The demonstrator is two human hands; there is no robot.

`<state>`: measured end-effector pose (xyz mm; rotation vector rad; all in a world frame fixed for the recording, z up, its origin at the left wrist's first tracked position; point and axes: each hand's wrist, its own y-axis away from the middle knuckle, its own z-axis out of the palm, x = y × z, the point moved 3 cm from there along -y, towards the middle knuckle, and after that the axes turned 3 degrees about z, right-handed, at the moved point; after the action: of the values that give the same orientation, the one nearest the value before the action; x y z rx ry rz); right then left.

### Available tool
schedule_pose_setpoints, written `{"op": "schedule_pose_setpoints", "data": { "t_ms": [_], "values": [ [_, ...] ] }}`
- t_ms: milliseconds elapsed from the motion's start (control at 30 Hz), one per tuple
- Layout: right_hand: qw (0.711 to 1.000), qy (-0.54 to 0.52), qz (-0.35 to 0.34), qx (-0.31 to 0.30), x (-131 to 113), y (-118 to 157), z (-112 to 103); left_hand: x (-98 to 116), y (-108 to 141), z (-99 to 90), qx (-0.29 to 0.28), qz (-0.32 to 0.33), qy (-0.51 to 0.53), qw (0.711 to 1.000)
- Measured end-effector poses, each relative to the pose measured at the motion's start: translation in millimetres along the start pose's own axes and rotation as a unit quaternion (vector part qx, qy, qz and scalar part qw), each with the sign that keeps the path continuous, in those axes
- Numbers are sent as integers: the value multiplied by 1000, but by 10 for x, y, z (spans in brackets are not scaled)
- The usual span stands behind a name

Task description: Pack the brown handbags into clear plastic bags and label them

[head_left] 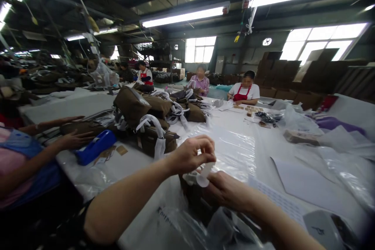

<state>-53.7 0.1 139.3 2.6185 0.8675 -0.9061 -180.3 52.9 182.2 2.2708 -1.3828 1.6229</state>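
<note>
Close in front of me a dark brown bag [195, 199] stands on the white table, with clear plastic [187, 226] around its lower part. Over the top of the bag, my left hand [195, 154] pinches a strip of white wrapping [207, 170] between thumb and fingers. My right hand [224, 187] is closed at the bag's top edge, beside the white wrapping; what its fingertips grip is hidden.
Brown bags with white-wrapped handles [155, 140] are piled ahead to the left. A blue tape dispenser [96, 147] lies near a co-worker's hands [74, 140]. Flat plastic [231, 146], a label sheet [278, 199] and a grey device [325, 228] lie on the right.
</note>
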Motion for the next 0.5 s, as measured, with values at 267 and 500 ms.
{"op": "schedule_pose_setpoints", "data": {
  "t_ms": [267,500],
  "values": [
    [973,143,38,180,132,188,-211,-444,-88,173,16,-188,102,977],
    [931,328,-104,120,-46,232,17,-741,-51,447,-163,-356,164,905]
  ]
}}
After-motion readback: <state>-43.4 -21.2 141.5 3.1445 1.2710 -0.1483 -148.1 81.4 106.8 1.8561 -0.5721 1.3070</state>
